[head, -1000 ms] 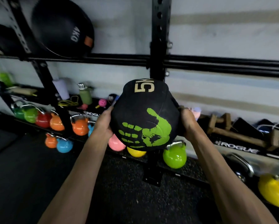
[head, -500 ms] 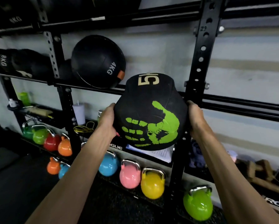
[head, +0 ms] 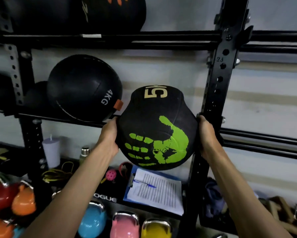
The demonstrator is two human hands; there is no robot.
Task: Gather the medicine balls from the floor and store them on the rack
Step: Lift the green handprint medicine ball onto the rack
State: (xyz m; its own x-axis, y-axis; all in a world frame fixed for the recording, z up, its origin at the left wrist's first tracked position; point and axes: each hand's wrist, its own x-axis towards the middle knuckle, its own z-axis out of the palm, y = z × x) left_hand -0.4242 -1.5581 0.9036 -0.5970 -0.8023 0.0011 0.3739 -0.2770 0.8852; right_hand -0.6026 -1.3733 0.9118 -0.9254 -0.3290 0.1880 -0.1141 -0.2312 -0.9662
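Observation:
A black 5 kg medicine ball [head: 158,127] with a green handprint is held up between both hands in front of the black rack [head: 220,69]. My left hand [head: 108,136] grips its left side and my right hand [head: 207,136] grips its right side; most fingers are hidden behind the ball. The ball is at the height of the middle rail [head: 61,117], just right of a black 4 kg ball [head: 84,88] resting there. More black balls [head: 109,12] sit on the upper rail.
The rack upright stands right behind the held ball. Below are a clipboard with paper [head: 156,191], a white cup [head: 51,152], yellow cord [head: 56,174] and a row of coloured kettlebells [head: 125,225]. The rails to the right of the upright [head: 264,140] hold nothing.
I have raised the ball and moved closer to the rack. The ball now sits level with the middle rail, next to the 4 kg ball; both hands keep the same hold.

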